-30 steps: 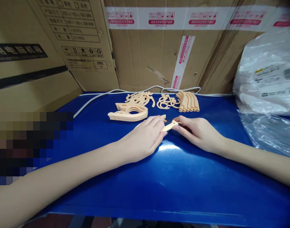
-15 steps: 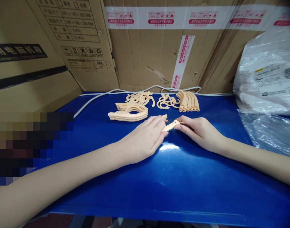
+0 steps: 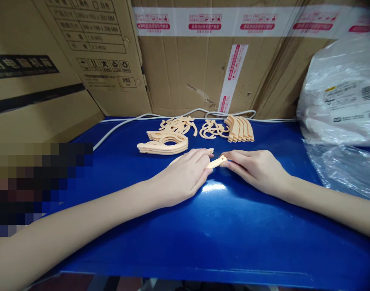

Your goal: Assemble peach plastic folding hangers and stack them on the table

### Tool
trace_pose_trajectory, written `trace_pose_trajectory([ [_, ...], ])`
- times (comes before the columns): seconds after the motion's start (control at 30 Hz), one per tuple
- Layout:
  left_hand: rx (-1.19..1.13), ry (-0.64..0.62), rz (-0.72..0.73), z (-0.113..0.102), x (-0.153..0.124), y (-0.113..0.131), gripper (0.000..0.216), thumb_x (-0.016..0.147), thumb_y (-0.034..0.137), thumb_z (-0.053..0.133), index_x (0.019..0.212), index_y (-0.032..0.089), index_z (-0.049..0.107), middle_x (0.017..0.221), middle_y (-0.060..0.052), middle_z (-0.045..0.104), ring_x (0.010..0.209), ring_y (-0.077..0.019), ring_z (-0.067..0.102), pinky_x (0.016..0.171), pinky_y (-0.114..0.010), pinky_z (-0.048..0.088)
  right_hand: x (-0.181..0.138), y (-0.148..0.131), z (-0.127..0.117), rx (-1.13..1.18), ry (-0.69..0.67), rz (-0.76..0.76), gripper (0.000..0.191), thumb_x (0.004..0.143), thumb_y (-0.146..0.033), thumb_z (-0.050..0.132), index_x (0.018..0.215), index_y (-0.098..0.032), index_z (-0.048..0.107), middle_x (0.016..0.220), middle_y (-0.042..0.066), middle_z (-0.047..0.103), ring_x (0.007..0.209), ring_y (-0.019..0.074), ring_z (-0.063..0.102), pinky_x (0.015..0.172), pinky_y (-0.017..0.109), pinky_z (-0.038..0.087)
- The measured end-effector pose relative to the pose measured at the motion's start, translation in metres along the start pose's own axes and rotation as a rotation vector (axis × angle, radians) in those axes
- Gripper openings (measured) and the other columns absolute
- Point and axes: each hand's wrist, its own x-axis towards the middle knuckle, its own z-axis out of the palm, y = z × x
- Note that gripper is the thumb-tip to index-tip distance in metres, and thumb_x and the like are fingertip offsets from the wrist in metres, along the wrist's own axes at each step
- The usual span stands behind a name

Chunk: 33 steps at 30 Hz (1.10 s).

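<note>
A slim cream piece was held low over the middle of the blue tabletop, bridging the space between two bare hands. It was clamped by the left hand, its thumb pressed along the near side. The fingertips of the right hand were pinched together at the other end, beside a small hole; whether a smaller part was also hidden in that pinch could not be told. A second cream tip was seen just past the left fingers, though how it was joined was covered.

For this fine handling, the body was judged best kept firm in the left hand, with the hole left uncovered and turned into view. Pressure was thought best applied gradually and in line with the piece, since thin, plastic-looking stock might be bent or cracked by a sideways twist.

Smooth, matte, cream surfaces were shown throughout. Behind the left hand, long bowed parts were nested in a stack; farther back, curved slender parts were tangled in a heap. To the right, open curved hooks were strewn against a row of broad, hollow-ended arms. Glare was thrown back by the glossy tabletop, and crinkled clear film was spread at its right side.
</note>
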Motion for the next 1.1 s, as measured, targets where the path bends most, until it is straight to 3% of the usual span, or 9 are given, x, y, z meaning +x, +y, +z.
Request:
trace_pose_trajectory([
  [0.37, 0.014, 0.026, 0.031, 0.0023, -0.0023, -0.0034, 0.038, 0.102, 0.023, 0.027, 0.134, 0.009, 0.043, 0.138, -0.015, 0.048, 0.133, -0.0223, 0.039, 0.112, -0.041, 0.035, -0.0014, -0.0009, -0.0008, -0.093, 0.043, -0.039, 0.042, 0.101, -0.041, 0.031, 0.100, -0.019, 0.067, 0.082, 0.005, 0.071, 0.069, 0.0168, 0.068, 0.055, 0.026, 0.042],
  [0.6, 0.017, -0.003, 0.008, 0.0005, 0.0005, -0.0036, 0.039, 0.102, 0.025, 0.026, 0.133, 0.010, 0.044, 0.138, -0.014, 0.049, 0.133, -0.0228, 0.039, 0.111, -0.042, 0.036, -0.0007, -0.0020, -0.0007, -0.020, 0.019, 0.001, 0.037, 0.100, -0.040, 0.033, 0.101, -0.020, 0.065, 0.089, 0.005, 0.072, 0.077, 0.0173, 0.068, 0.060, 0.026, 0.043],
  [0.83, 0.021, 0.023, -0.007, 0.0033, 0.0003, -0.0029, 0.039, 0.102, 0.024, 0.028, 0.131, 0.005, 0.045, 0.137, -0.017, 0.049, 0.132, -0.0242, 0.040, 0.112, -0.042, 0.035, 0.0035, -0.0037, -0.0010, 0.033, -0.046, 0.070, 0.039, 0.100, -0.045, 0.029, 0.082, -0.020, 0.053, 0.072, 0.002, 0.066, 0.061, 0.0149, 0.061, 0.054, 0.026, 0.037],
  [1.1, 0.028, 0.037, -0.012, 0.0026, 0.0017, -0.0016, 0.036, 0.101, 0.023, 0.029, 0.130, 0.006, 0.043, 0.136, -0.017, 0.049, 0.133, -0.0242, 0.039, 0.111, -0.043, 0.036, 0.0029, -0.0043, 0.0002, 0.075, -0.015, 0.130, 0.037, 0.098, -0.050, 0.030, 0.079, -0.022, 0.043, 0.065, 0.000, 0.063, 0.051, 0.0144, 0.056, 0.051, 0.024, 0.034],
])
